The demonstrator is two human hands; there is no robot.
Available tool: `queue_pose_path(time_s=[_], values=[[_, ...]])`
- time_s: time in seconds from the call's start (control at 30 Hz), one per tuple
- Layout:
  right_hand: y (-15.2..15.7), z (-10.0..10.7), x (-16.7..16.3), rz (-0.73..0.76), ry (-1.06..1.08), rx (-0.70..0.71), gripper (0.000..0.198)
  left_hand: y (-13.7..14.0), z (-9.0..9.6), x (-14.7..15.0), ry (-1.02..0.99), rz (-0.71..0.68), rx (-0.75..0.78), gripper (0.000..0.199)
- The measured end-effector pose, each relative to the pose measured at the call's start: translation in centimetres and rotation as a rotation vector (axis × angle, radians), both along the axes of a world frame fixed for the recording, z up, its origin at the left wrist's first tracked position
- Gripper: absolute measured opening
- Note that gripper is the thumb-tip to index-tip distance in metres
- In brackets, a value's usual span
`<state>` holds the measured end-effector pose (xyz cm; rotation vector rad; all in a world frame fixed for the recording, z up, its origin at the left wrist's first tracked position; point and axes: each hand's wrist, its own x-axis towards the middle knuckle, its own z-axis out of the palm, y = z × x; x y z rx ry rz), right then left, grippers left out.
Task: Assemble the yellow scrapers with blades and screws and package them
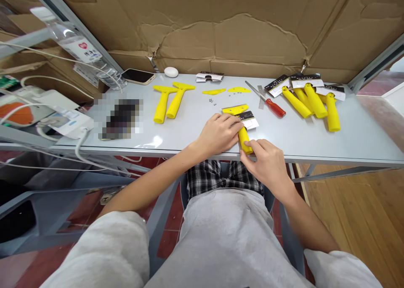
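A worker in a pale gray shirt bends to a yellow scraper [244, 139] at the near edge of a gray tabletop [179, 133], its head at 11 o'clock and its handle running toward 5 o'clock. The left hand [217, 133] lies over the handle's upper part from 9 o'clock, fingers close together; whether they clamp it or merely press cannot be told, as the undersides are hidden. The right hand [267, 159], in from 4 o'clock, has thumb and forefinger pinched on the handle's lower end.

A black-and-white card [250, 120] sits at the scraper's neck, jutting toward 2 o'clock. The scraper looks to be molded plastic, likely light and stiff, with a smooth barrel that could roll or slip under dry fingers. The card, probably thin, would crease first. The rounded handle, below the card, appears the surest place to take hold, with a second steadying touch near the neck.

Seen from the scraper, two bare yellow handles [176, 101] lie at 10 o'clock, a loose yellow plate [239, 90] at 12, a red-handled screwdriver [276, 107] at 2 and, farther out that way, a cluster of carded scrapers [315, 101].
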<state>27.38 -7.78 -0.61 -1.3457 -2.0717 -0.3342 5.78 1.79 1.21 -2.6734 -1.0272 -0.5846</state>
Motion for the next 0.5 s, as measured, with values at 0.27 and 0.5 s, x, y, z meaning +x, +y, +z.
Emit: queue_pose_path(time_s=[0.27, 0.5], values=[[-2.5, 1.2, 0.5, 0.08, 0.01, 0.045, 0.012, 1.8, 1.0, 0.7, 0.103, 0.079, -0.025, 0.034], [-3.1, 1.3, 0.8, 0.077, -0.006, 0.048, 0.014, 3.3, 1.7, 0.8, 0.164, 0.139, -0.083, 0.034]])
